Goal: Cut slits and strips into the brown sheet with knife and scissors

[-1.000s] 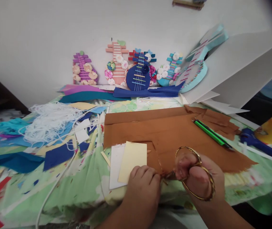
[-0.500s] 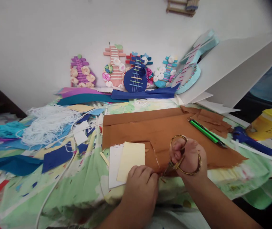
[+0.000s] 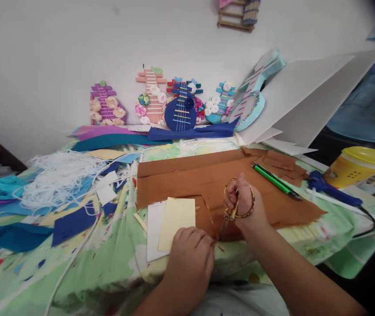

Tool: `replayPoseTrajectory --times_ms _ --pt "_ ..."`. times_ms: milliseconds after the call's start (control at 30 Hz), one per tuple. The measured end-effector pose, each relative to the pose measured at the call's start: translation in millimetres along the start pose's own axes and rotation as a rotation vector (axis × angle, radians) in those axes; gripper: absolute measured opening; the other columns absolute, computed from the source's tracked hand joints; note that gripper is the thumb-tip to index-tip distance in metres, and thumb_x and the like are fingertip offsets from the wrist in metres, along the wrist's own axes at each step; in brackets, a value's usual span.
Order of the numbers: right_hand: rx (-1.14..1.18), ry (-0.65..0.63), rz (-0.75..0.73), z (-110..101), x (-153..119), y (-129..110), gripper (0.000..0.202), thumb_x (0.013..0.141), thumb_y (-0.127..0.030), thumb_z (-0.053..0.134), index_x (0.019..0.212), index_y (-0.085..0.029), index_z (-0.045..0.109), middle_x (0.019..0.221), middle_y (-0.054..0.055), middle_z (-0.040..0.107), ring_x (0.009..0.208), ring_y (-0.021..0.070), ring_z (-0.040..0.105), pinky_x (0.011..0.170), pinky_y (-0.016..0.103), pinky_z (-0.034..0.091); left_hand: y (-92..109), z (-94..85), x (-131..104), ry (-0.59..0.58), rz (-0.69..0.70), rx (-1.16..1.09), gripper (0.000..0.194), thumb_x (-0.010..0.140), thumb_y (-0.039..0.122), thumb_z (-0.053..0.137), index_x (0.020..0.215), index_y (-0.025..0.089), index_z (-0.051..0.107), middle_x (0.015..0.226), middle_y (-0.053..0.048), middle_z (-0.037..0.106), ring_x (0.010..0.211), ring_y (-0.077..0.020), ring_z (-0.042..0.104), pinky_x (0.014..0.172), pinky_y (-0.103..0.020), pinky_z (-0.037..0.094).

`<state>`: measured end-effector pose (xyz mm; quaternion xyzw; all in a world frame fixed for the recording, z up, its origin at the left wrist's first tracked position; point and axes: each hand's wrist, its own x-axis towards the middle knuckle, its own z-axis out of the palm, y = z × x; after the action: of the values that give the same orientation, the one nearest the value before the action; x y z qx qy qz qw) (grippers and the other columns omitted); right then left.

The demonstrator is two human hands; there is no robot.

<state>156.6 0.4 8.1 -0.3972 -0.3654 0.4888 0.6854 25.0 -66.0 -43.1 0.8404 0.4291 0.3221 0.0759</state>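
Note:
Gold-handled scissors [image 3: 229, 213] are in my right hand [image 3: 245, 202], with their blades pointing down at the near edge of a brown sheet [image 3: 187, 177]. My left hand [image 3: 192, 259] is closed at that same edge, its fingertips curled down by the blade tips; they seem to pinch the brown material, though the hand hides most of it. A pale yellow card [image 3: 178, 219] overlaps a white card [image 3: 153, 232] just beyond my left hand. An irregular cut line runs through the brown sheet between the yellow card and the scissors.
Green and black pens [image 3: 275, 181] lie on the brown sheet. A blue glue gun [image 3: 334, 191] and yellow tub [image 3: 357, 169] are at right. White string [image 3: 60, 177] and blue scraps [image 3: 75, 223] cover the left. Decorated lute-shaped crafts [image 3: 181, 109] lean against the wall.
The scissors have turned more upright and moved beside my left fingertips, with the handle loops closer together. The whole view has shifted slightly, moving most objects leftward.

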Motion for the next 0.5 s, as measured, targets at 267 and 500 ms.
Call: replayPoseTrajectory --times_ms 267,500 --pt "-0.064 -0.080 -0.111 -0.9 -8.5 3.5 0.039 0.069 -0.050 0.053 0.054 -0.016 0.044 0.038 -0.008 0.033 0.031 0.0045 0.031 0.030 0.017 0.024 0.4 0.5 -1.4 0.037 0.007 -0.003 0.014 0.076 0.012 0.042 0.074 0.017 0.055 0.073 -0.003 0.056 0.069 -0.0185 0.049 0.065 -0.036 0.038" --pt "-0.010 -0.122 -0.075 -8.1 -12.9 -32.7 0.056 0.057 -0.075 0.037 0.056 -0.019 0.042 0.042 -0.007 0.027 0.033 0.0057 0.024 0.032 0.019 0.021 2.0 -3.2 -2.2 0.074 0.039 -0.059 0.015 0.078 0.012 0.039 0.075 0.016 0.053 0.072 -0.003 0.056 0.068 -0.0178 0.048 0.064 -0.036 0.038"
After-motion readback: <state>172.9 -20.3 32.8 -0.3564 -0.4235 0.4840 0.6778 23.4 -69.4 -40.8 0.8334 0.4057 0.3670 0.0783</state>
